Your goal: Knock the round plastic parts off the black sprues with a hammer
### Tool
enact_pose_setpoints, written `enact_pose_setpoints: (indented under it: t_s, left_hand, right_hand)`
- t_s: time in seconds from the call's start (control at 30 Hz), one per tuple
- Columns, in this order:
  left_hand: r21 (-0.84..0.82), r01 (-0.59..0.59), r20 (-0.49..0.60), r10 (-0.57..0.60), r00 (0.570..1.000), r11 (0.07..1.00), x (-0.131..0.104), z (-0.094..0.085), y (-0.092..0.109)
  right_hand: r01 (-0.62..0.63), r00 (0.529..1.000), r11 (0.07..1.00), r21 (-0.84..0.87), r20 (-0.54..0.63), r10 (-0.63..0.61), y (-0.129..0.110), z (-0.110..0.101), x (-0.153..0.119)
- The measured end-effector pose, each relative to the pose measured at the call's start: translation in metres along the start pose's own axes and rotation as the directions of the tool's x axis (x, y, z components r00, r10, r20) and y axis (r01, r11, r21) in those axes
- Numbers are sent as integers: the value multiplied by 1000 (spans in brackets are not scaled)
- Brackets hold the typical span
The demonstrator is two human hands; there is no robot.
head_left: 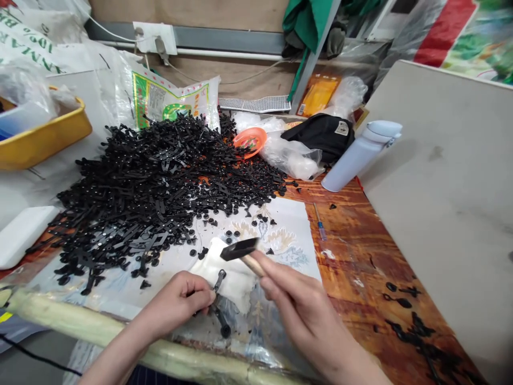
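Between the thumb and fingers of my left hand (pixel 191 297) is a black plastic part (pixel 220 278) with a ringed end, lying over a folded white cloth (pixel 236 291). Another black arm (pixel 222 321) with a round end sticks out below those fingers; I cannot tell whether the two are joined. My right hand (pixel 294 294) is wrapped around the pale wooden handle of a small hammer (pixel 240 248). Its dark head is raised over the cloth, just above the ringed end. Blurring softens the head's edge.
A large heap of black plastic parts (pixel 160 176) covers the table's left and back. An orange dish (pixel 250 141), a pale blue bottle (pixel 358 158) and a black pouch (pixel 320 136) stand behind. A screwdriver (pixel 321 227) lies right. Grey panels (pixel 444 176) border the table.
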State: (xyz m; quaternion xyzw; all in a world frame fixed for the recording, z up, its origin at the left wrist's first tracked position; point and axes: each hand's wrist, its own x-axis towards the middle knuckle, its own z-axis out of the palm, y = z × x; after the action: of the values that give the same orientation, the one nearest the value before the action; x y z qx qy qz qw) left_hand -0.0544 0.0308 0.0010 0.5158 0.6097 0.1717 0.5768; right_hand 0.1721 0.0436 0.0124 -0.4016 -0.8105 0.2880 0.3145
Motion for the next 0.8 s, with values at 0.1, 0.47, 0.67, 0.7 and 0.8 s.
enact_pose_setpoints:
  t_s: [0.1, 0.47, 0.67, 0.7, 0.8]
  left_hand:
    - [-11, 13, 40, -13, 999, 1000, 2, -2, -2]
    - [-59, 160, 127, -151, 980, 985, 8, -10, -3]
    - [-73, 191, 136, -180, 974, 979, 7, -12, -1]
    - [-78, 190, 137, -178, 974, 979, 7, -11, -1]
    - [-107, 165, 128, -151, 980, 981, 8, -8, -3]
  right_hand:
    - [46, 999, 997, -55, 20, -45, 1, 4, -2]
    - [-44, 992, 988, -150, 114, 62, 3, 17, -2]
    - [-115, 985, 983, -141, 114, 132, 3, 22, -6]
    - [-119, 984, 982, -146, 114, 136, 3, 23, -6]
    - [-186, 964, 972, -146, 165, 209, 9, 23, -2]
